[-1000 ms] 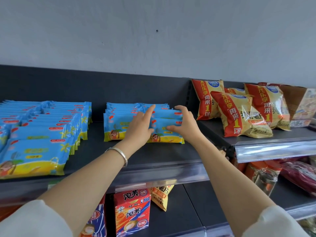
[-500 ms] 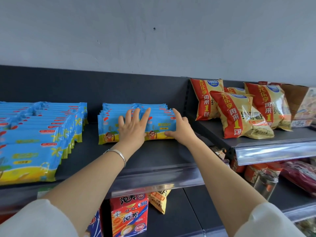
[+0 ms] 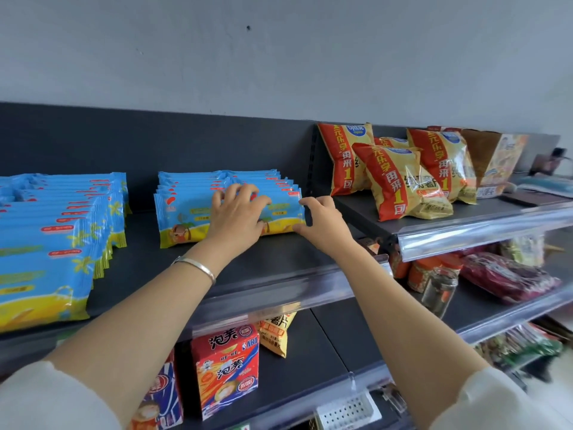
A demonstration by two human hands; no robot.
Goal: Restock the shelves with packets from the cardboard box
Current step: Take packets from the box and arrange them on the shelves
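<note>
The left grip (image 3: 237,218), a bare hand, lies over the front of a short row of blue packets (image 3: 186,212), its fingers curled over the top edge of the foremost ones. The right grip (image 3: 322,225) brackets the row's right end, with the forefinger at the upper corner and the thumb at the lower one, clamped on the crimped seam. These packets are flat, glossy plastic pillows with a yellow band along the bottom. They stand on edge, leaning back, in the middle of the matte dark metal shelf (image 3: 273,262). A longer file of the same packets (image 3: 62,231) fills the shelf's left side, well apart from the row. A thin silver bangle (image 3: 198,266) circles the left wrist. On the next bay to the right, puffy yellow-and-red bags (image 3: 400,184) slump against each other. A clear plastic rail (image 3: 279,293) edges the shelf front. On the shelf below stand a red carton (image 3: 226,367) and, further right, a glass jar (image 3: 438,290).
</note>
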